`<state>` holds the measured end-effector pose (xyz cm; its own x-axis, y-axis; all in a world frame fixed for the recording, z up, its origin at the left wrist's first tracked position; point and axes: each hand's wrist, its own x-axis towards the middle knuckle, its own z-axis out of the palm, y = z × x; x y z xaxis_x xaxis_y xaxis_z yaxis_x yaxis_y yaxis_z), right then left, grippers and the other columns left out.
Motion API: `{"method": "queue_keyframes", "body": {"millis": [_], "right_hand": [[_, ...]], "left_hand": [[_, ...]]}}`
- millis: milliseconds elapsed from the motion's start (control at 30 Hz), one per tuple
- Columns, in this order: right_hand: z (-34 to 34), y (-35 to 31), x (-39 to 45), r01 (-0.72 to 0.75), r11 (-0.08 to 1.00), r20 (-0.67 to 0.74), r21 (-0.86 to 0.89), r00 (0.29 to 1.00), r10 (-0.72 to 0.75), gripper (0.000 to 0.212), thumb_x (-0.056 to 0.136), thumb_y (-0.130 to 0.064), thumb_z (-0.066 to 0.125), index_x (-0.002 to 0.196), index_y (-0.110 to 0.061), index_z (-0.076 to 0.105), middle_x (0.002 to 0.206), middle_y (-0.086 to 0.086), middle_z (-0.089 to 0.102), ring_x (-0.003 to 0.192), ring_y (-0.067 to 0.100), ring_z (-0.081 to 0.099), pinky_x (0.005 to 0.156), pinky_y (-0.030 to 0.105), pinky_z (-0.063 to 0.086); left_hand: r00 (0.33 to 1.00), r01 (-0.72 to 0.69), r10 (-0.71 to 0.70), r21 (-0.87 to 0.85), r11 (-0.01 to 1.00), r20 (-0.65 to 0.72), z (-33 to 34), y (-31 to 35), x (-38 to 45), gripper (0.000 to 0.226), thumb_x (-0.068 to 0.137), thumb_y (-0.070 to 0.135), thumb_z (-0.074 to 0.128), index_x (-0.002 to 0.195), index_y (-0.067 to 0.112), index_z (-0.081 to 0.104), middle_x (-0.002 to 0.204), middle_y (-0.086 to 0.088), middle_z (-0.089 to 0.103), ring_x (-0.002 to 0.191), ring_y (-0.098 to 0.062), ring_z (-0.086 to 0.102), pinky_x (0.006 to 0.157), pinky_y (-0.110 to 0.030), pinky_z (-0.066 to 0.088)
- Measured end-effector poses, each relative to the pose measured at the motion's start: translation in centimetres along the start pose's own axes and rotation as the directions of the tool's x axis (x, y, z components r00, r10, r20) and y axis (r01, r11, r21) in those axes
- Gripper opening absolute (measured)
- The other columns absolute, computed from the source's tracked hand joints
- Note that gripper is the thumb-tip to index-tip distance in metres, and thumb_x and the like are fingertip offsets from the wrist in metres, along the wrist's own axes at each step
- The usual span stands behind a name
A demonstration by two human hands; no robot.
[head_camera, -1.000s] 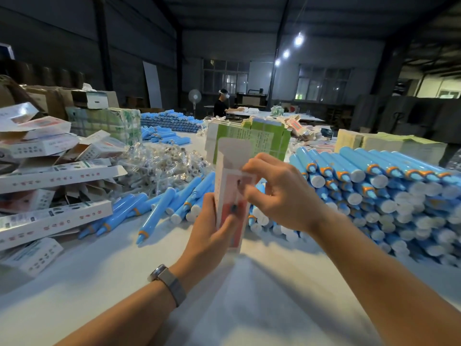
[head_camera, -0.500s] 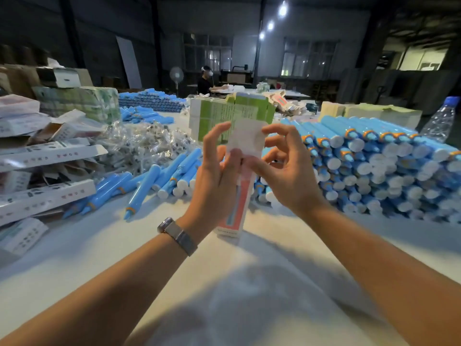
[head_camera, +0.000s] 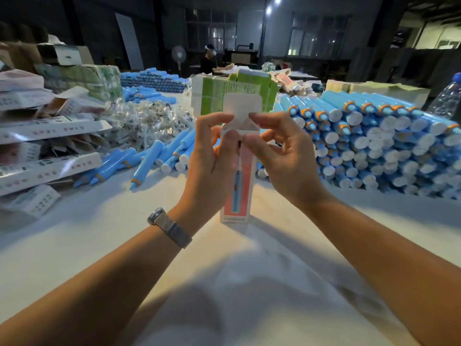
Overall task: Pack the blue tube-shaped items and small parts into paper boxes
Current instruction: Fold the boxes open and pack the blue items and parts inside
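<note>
At the centre of the frame a slim paper box (head_camera: 237, 188) stands upright on the white worktop (head_camera: 224, 283), its salmon-and-white front printed with a picture of a blue tube, its top tuck flap (head_camera: 241, 108) standing open above it. The left hand (head_camera: 212, 166) has its fingers curled round the box's upper left side, thumb pressed on the front near the mouth; the right hand (head_camera: 284, 156) pinches at the upper right corner, forefinger and thumb on the small side flap by the opening. Whether a tube is already inside, I cannot tell from here. I'd judge this carton light and thin-walled, easy to crush if squeezed across its broad faces, so the sensible hold is along the narrow edges near the top, folding the flaps at their creases rather than forcing them. To the right of the frame lies a big stack of blue tubes (head_camera: 374, 146) with white caps and orange collars; more loose tubes (head_camera: 147, 166) lie at centre left. They look like smooth plastic, likely to roll and slip, best taken round the barrel. Behind those, a heap of small parts in clear bags (head_camera: 149, 121) looks crinkly and slippery. Flat cartons (head_camera: 50, 166) pile up at the left edge.
</note>
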<state>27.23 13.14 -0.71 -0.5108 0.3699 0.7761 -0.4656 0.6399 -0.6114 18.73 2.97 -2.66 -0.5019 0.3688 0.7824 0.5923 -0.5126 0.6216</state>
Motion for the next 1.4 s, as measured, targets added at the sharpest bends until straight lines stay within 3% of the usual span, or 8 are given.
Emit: {"method": "queue_keyframes", "body": {"millis": [167,267,500,667,767,1100,1233,1400], "right_hand": [[0.3,-0.8,-0.3,0.011,0.999,0.051,-0.031,0.999,-0.009,0.012,0.090,-0.023,0.068,0.096,-0.032,0.064,0.074,0.015,0.062,0.062,0.019,0.056,0.054,0.037,0.048],[0.2,-1.0,-0.6,0.036,0.999,0.085,-0.005,0.996,-0.035,0.010,0.090,-0.022,0.067,0.094,-0.031,0.063,0.078,0.010,0.064,0.063,0.021,0.054,0.056,0.041,0.049],[-0.5,-1.8,-1.0,0.080,0.997,0.133,-0.011,0.988,-0.078,0.011,0.091,-0.015,0.065,0.091,-0.024,0.059,0.084,-0.015,0.061,0.072,0.000,0.054,0.065,0.021,0.048],[-0.2,-2.3,-1.1,0.185,0.983,0.186,-0.007,0.966,-0.181,0.006,0.090,-0.015,0.065,0.094,-0.017,0.061,0.104,0.007,0.063,0.091,0.031,0.064,0.067,0.045,0.054],[-0.1,-2.7,-1.0,0.252,0.967,0.191,-0.034,0.951,-0.242,0.008,0.088,-0.009,0.069,0.095,-0.011,0.065,0.117,0.006,0.058,0.094,0.024,0.063,0.064,0.037,0.049],[-0.2,-2.8,-0.8,0.201,0.972,0.174,0.126,0.960,-0.221,0.049,0.084,-0.009,0.075,0.121,-0.017,0.044,0.096,0.001,0.065,0.088,0.032,0.063,0.062,0.043,0.051],[-0.3,-2.5,-0.6,0.240,0.970,0.226,0.039,0.944,-0.243,0.023,0.087,-0.009,0.070,0.108,-0.013,0.061,0.102,0.017,0.064,0.093,0.033,0.063,0.067,0.050,0.052],[-1.0,-3.1,-0.1,0.180,0.980,0.318,0.090,0.927,-0.199,0.018,0.087,-0.014,0.072,0.101,-0.016,0.062,0.104,0.014,0.061,0.097,0.034,0.062,0.070,0.052,0.052]], "left_hand": [[0.998,-0.065,0.064,0.074,0.995,0.016,-1.0,0.7,-0.5,0.015,0.103,0.005,0.046,0.104,0.020,0.044,0.084,0.018,0.060,0.069,0.006,0.057,0.064,-0.009,0.043],[0.996,-0.089,0.086,0.068,0.994,0.034,-1.5,0.9,-0.8,0.017,0.103,0.006,0.046,0.102,0.023,0.044,0.087,0.027,0.060,0.073,0.006,0.059,0.067,-0.010,0.044],[0.989,-0.120,0.114,0.064,0.991,0.095,-1.5,2.0,-1.0,0.013,0.104,0.012,0.046,0.102,0.025,0.043,0.084,0.018,0.059,0.072,0.004,0.057,0.065,-0.011,0.043],[0.984,-0.152,0.147,0.038,0.988,0.100,-2.1,2.0,-1.9,0.019,0.104,0.001,0.042,0.105,0.020,0.040,0.092,0.003,0.055,0.077,0.007,0.059,0.069,-0.008,0.045],[0.979,-0.179,0.174,0.040,0.983,0.110,-2.5,2.2,-2.4,0.013,0.104,-0.001,0.040,0.106,0.012,0.039,0.092,0.001,0.053,0.078,0.008,0.057,0.069,-0.007,0.044],[0.985,-0.133,0.135,-0.021,0.991,0.111,-2.8,3.0,-1.7,0.023,0.103,-0.001,0.042,0.109,0.017,0.029,0.104,-0.018,0.058,0.086,-0.017,0.068,0.072,-0.027,0.054],[0.988,-0.104,0.106,-0.023,0.994,0.115,-2.8,2.8,-1.8,0.028,0.104,-0.003,0.041,0.120,0.014,0.026,0.094,0.011,0.057,0.077,-0.001,0.061,0.068,-0.016,0.048],[0.979,-0.188,0.176,0.121,0.975,0.102,-2.6,2.9,-2.3,0.016,0.103,0.006,0.042,0.109,0.021,0.045,0.098,0.016,0.056,0.079,0.007,0.056,0.072,-0.008,0.042]]}}
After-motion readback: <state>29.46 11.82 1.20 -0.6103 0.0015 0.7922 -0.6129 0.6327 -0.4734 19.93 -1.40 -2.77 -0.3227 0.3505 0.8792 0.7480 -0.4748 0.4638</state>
